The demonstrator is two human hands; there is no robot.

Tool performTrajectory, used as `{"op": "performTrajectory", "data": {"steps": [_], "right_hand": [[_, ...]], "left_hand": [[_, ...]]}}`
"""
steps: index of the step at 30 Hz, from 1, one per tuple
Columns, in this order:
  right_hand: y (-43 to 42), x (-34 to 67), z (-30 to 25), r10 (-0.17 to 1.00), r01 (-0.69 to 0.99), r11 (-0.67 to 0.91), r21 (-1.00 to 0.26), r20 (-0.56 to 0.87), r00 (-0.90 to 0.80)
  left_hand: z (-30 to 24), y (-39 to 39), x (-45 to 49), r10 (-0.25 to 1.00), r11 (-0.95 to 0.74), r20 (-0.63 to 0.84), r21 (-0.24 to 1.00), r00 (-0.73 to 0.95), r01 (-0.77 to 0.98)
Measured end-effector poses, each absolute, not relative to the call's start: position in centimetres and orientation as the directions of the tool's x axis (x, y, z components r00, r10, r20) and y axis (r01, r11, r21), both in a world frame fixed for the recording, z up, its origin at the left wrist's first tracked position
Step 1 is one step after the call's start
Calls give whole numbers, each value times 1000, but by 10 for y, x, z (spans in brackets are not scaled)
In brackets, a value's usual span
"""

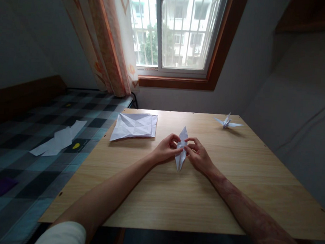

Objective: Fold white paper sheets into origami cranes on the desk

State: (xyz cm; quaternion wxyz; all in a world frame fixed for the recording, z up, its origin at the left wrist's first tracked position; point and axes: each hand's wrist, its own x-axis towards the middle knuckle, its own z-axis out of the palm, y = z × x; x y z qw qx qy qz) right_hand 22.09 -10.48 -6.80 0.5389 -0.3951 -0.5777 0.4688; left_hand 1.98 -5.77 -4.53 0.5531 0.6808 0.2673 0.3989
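Observation:
A narrow, diamond-shaped piece of folded white paper [183, 136] lies on the wooden table [189, 200], pointed ends toward and away from me. My left hand [165, 149] pinches its left edge near the middle. My right hand [198, 154] pinches the right edge opposite. Both hands have their fingers curled closed on the paper, and the wrists rest on the table.
A stack of creased white paper sheets [135, 126] lies at the table's back left. A finished paper crane [227, 122] stands at the back right. Left of the table is a bed with a checked cover [20, 155] and loose paper scraps [58, 139]. A window and curtain are behind.

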Motion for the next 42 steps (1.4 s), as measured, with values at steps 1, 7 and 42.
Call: {"op": "performTrajectory", "data": {"steps": [1, 7, 42], "right_hand": [[-105, 220, -68, 963, -55, 242, -969, 246, -110], [-107, 220, -65, 956, 26, 278, -960, 274, -100], [-105, 226, -66, 961, 48, 276, -960, 276, -2]], "left_hand": [[-47, -57, 20, 811, -251, 252, 965, 528, -75], [-49, -52, 19, 839, -191, 231, 973, 493, -131], [-49, -47, 20, 858, -192, 234, 972, 458, -137]]}}
